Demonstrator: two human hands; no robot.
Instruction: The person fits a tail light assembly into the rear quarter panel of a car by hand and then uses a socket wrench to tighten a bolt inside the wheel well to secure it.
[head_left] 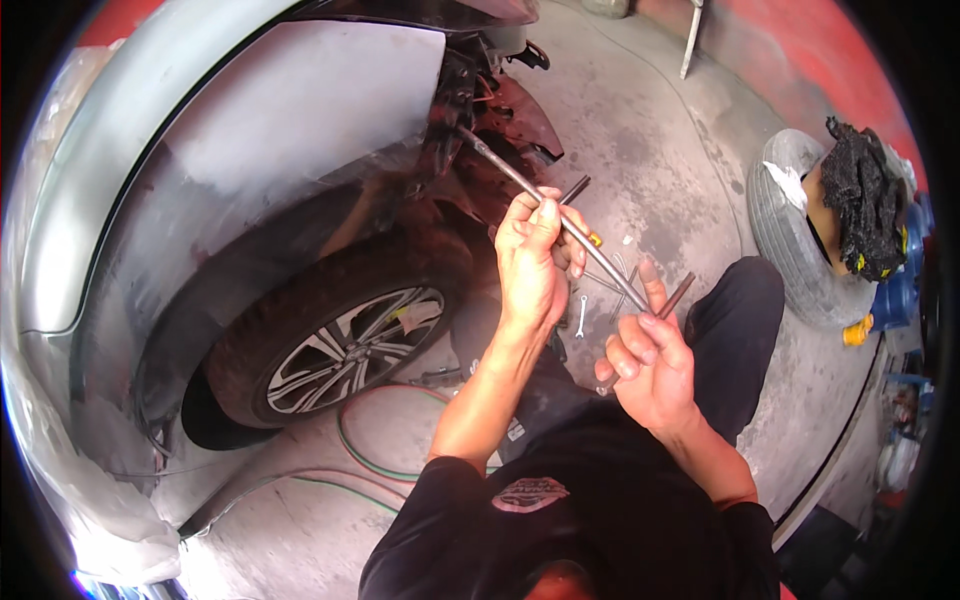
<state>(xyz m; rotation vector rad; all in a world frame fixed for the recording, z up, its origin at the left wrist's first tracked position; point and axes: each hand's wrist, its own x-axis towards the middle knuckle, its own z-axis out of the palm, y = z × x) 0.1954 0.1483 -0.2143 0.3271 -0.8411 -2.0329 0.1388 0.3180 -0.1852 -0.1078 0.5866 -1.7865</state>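
Note:
My left hand (535, 250) is closed around the long shaft of a T-handle wrench (505, 172). The shaft's far tip reaches the dark bracket area (455, 105) at the car's exposed front corner; its exact contact there is hard to make out. A short dark rod (575, 189) sticks out beside my left fingers, and its other end is hidden. At the near end, my right hand (655, 365) has its fingers curled at the wrench's crossbar, with the index finger raised. Below the shaft lies a small combination wrench (582, 316) on the floor.
Left of my hands is the car's wheel (355, 350) under a grey fender panel (310, 95). Hoses (345, 425) loop across the floor. Plastic sheeting (110, 510) covers the car's side. A loose tyre (800, 235) with black crumpled material (860, 200) stands to the right.

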